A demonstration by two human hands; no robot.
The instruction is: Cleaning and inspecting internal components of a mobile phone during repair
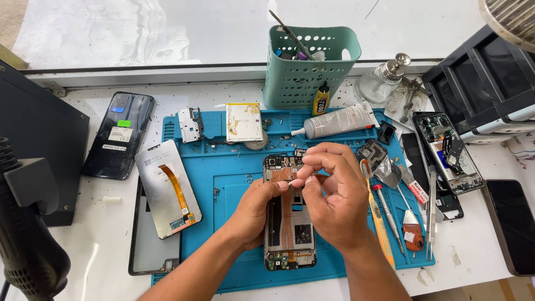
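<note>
Right hand (334,192) pinches something tiny at the fingertips, too small to identify, over the top end of the opened phone (288,214). Left hand (257,210) grips the phone's left edge, steadying it on the blue repair mat (223,189). Back cover already off: board, copper-toned flex and battery area exposed, so teardown looks well underway, with reassembly not yet begun. Detached screen panel (167,189) lies left; glue tube (341,121), screwdrivers (384,209) and tweezers (432,214) right.

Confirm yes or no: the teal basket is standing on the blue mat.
No: the teal basket stands on the white table just behind the far edge of the blue mat, not on it.
</note>
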